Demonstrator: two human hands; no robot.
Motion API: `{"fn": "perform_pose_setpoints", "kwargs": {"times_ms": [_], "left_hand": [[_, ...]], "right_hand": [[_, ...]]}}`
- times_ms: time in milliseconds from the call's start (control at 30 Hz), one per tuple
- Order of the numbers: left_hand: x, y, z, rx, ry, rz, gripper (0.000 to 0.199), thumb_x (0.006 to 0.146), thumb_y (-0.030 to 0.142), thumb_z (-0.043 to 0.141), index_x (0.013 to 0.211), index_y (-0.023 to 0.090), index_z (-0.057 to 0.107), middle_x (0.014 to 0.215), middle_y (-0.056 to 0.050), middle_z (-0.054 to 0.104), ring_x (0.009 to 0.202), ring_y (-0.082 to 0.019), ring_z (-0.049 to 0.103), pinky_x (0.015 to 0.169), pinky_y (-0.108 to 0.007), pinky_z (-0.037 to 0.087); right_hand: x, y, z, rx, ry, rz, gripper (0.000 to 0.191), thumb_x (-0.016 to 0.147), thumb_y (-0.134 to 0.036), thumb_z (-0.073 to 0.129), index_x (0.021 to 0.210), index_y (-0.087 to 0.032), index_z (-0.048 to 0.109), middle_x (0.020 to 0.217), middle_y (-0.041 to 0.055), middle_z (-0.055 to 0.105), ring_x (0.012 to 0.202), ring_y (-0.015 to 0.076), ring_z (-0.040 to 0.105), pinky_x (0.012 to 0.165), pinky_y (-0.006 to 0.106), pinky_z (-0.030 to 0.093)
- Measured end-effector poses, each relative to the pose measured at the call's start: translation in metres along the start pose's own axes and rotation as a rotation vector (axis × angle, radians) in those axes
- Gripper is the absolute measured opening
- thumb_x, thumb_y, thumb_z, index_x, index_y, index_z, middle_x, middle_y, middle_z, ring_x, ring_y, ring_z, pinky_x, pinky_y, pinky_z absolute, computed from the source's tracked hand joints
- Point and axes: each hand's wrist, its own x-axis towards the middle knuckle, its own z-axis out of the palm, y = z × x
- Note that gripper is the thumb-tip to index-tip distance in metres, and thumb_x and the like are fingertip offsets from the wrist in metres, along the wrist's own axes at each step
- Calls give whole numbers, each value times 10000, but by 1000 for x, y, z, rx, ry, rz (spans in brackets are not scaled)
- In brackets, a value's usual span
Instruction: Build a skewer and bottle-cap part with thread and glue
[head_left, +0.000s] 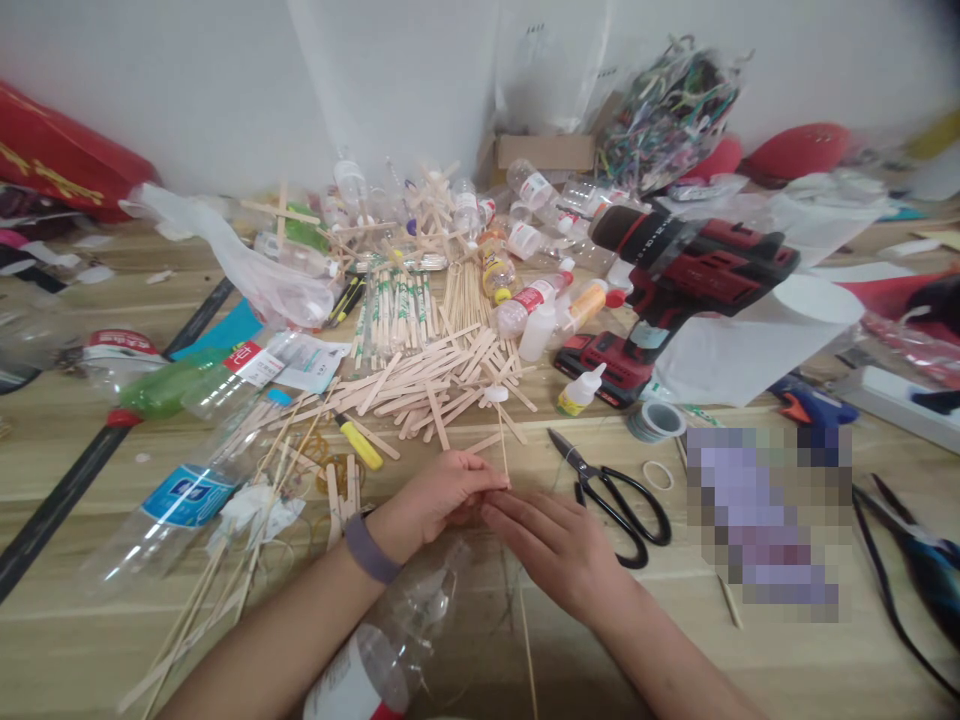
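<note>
A thin bamboo skewer (529,650) runs upright between my hands, with a white bottle cap (496,394) at its upper end. My left hand (442,495), wearing a purple wristband (373,548), pinches the skewer between thumb and fingers. Against those fingertips, my right hand (559,545) has its fingers pressed together around the same skewer; its thumb is hidden underneath. Below my hands lies a clear plastic bottle (367,670) with a white and red label, partly covered by my left forearm. Black-handled scissors (615,495) lie just beyond my right hand.
Loose craft sticks (420,385) spread ahead, with a yellow highlighter (360,442) nearby. A red cordless drill (675,290) stands at right, near a glue bottle (581,390) and a tape roll (655,421). Bottles, including a blue-labelled one (187,495), lie at left.
</note>
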Motion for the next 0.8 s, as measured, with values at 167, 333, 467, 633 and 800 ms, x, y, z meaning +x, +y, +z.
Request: {"fn": "perform_pose_setpoints", "kwargs": {"times_ms": [167,333,467,633,800], "left_hand": [[0,1,-5,97,-11,16,227,688,360,669,640,177,543,483,76,411,436,-71,311,445,-229,199],[-1,6,-11,266,10,121,215,683,360,670,656,156,608,530,60,475,516,-93,371,504,-232,261],[-2,6,-11,368,4,225,201,716,349,659,666,160,613,602,42,529,594,-117,420,565,-239,297],[-1,-1,-8,396,-15,303,250,812,423,600,755,180,609,600,65,449,566,-111,379,556,-236,275],[-3,0,-6,373,-27,321,266,836,443,586,793,182,611,543,82,384,514,-98,326,529,-233,250]], "right_hand": [[1,0,2,28,-4,-28,241,986,-117,442,1014,-122,681,953,93,784,863,213,735,727,341,585],[2,0,3,74,-16,-14,242,970,-103,450,1015,-151,682,979,81,784,896,202,733,775,335,585],[-1,0,3,251,36,98,219,916,-113,517,1045,-193,675,961,65,781,878,194,731,762,319,578],[-5,8,10,591,175,882,142,896,-259,555,916,-213,688,832,63,733,707,175,677,624,290,551],[-1,13,21,991,28,1103,246,822,-345,601,1001,-185,651,730,16,687,489,119,569,430,232,479]]}}
